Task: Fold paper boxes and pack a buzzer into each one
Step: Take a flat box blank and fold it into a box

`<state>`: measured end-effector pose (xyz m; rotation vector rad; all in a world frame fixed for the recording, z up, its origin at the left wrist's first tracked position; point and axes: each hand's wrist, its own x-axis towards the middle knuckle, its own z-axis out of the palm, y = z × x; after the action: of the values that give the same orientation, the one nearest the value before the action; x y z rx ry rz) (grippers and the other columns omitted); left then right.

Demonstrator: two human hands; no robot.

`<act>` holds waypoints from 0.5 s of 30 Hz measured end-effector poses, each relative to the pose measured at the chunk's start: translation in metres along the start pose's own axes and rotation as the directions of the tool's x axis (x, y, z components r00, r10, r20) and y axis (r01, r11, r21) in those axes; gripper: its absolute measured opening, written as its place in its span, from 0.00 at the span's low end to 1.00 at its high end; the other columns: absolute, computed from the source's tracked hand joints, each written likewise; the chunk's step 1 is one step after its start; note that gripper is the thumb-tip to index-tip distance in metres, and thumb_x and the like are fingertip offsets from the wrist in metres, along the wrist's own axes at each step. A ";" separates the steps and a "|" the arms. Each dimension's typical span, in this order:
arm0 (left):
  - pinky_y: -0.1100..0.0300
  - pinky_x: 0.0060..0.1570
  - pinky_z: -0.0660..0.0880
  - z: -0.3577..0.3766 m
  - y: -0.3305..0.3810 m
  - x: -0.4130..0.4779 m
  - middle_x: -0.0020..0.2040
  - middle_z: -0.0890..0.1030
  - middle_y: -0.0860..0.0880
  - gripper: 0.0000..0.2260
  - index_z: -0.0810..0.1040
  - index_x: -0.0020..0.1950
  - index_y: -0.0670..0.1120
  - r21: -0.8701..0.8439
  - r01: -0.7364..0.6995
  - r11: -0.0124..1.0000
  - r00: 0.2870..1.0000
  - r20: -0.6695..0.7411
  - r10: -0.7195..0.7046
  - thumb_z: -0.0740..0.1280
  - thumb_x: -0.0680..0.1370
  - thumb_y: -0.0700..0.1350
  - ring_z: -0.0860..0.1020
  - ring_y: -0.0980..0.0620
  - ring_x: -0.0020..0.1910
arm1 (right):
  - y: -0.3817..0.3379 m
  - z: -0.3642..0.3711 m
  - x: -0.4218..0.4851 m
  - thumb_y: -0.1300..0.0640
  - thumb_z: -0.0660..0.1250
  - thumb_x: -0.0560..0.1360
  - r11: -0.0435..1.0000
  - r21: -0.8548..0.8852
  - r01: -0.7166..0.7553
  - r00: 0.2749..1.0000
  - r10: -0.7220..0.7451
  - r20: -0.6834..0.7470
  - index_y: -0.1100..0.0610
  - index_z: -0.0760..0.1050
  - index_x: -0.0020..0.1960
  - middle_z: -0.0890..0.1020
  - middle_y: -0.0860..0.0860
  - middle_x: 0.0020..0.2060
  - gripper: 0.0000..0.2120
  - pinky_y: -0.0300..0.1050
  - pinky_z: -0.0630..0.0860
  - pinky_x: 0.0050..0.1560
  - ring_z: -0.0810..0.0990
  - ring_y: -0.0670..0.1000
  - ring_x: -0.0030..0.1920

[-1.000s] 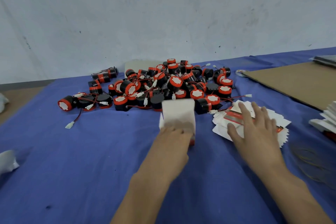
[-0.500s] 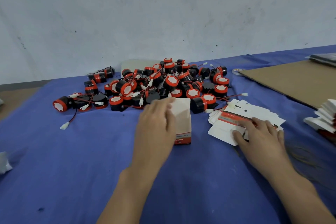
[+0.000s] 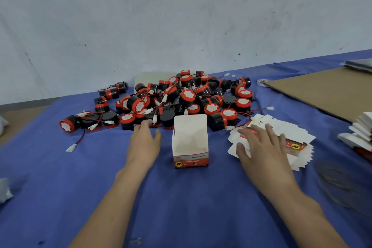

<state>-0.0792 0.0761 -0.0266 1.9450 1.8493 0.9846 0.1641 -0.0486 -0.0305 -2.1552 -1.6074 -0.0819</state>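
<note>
On my feed, the left hand (image 3: 144,143) fingers (image 3: 145,125) lie open, perhaps touching buzzers (image 3: 181,96) ahead, box (image 3: 190,143) upright to their right; right hand (image 3: 259,145) fingers (image 3: 270,133) spread on blanks (image 3: 300,134).

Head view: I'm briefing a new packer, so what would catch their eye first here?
The heap of red-and-black buzzers at the far middle of the blue cloth stands out first. In front of it an open white box stands upright between the hands. The left hand reaches toward the heap; the right hand rests on fanned flat boxes.
</note>
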 end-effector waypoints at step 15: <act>0.46 0.56 0.73 0.013 0.046 0.057 0.60 0.74 0.41 0.14 0.68 0.63 0.43 0.115 -0.106 0.988 0.994 0.000 0.107 0.65 0.80 0.44 0.73 0.40 0.59 | 0.010 -0.006 0.010 0.56 0.62 0.81 0.959 0.282 0.016 0.973 0.050 -0.226 0.52 0.74 0.70 0.72 0.53 0.71 0.17 0.61 0.57 0.75 0.58 0.57 0.76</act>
<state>-0.0385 0.1281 0.0082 2.1297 1.8604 0.9346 0.1779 -0.0443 -0.0258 -1.8656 -1.3760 -0.0887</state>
